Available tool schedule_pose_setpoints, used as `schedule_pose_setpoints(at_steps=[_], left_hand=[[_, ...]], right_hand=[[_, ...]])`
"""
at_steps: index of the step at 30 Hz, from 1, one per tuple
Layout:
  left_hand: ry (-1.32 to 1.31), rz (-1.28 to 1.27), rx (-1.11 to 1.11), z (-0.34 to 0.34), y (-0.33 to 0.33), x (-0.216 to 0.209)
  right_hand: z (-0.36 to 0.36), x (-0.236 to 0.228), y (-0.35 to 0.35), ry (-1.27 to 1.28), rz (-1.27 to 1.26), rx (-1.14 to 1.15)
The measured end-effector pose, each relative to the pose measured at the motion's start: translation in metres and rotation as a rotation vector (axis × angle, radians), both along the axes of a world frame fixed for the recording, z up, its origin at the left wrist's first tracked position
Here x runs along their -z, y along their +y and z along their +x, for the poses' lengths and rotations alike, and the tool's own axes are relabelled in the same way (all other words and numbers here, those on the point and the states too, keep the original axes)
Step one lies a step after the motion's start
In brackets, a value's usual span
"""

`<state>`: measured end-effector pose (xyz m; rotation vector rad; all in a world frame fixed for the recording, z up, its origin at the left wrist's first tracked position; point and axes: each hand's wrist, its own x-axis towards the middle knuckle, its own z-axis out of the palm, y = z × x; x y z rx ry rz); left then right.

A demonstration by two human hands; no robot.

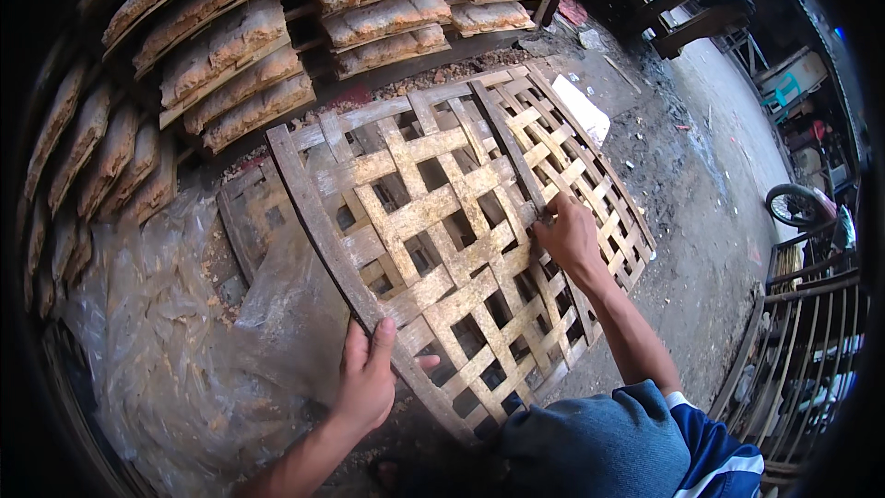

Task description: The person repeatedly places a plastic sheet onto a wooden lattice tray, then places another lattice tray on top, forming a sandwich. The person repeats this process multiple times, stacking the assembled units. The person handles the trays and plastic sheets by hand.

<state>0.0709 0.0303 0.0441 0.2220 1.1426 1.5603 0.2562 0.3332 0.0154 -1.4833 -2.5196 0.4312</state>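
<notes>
A woven bamboo rack (431, 195) of wide flat strips lies tilted across the middle, with open square gaps between the strips. Dark wooden slats run along its left edge and across its middle. My left hand (367, 380) is closed round the left edge slat near its lower end, thumb on top and fingers partly below. Closed on the middle slat (509, 149) is my right hand (568, 238), its fingertips turned down against the wood. Beneath the left side, part of another lattice rack (241, 221) shows.
Tiers of boards with pale orange, crumbly slabs (226, 46) stand at the upper left. Crumpled clear plastic sheeting (184, 341) covers the ground at left. A white sheet (581, 111) lies past the rack. At far right are a wheel (795, 206) and a slatted wooden frame (802, 360).
</notes>
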Motion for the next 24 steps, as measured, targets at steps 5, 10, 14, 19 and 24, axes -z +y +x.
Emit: schedule_pose_setpoints(at_steps=[5,10,14,19,24], left_hand=[[0.006,-0.004,-0.002,0.002,0.002,0.003],[0.007,-0.023,-0.01,0.002,0.002,0.005],[-0.016,-0.054,-0.04,0.001,-0.001,0.008],[-0.008,-0.031,-0.037,0.0,-0.009,0.012],[-0.004,-0.013,0.002,0.0,-0.005,0.01]], right_hand=[[0.005,0.005,-0.006,-0.092,0.181,-0.117],[0.014,0.017,-0.013,-0.036,0.228,-0.197],[0.034,0.016,0.011,0.257,0.153,-0.199],[0.101,0.022,0.091,0.45,-0.115,0.403],[0.145,0.045,0.101,-0.192,0.474,0.283]])
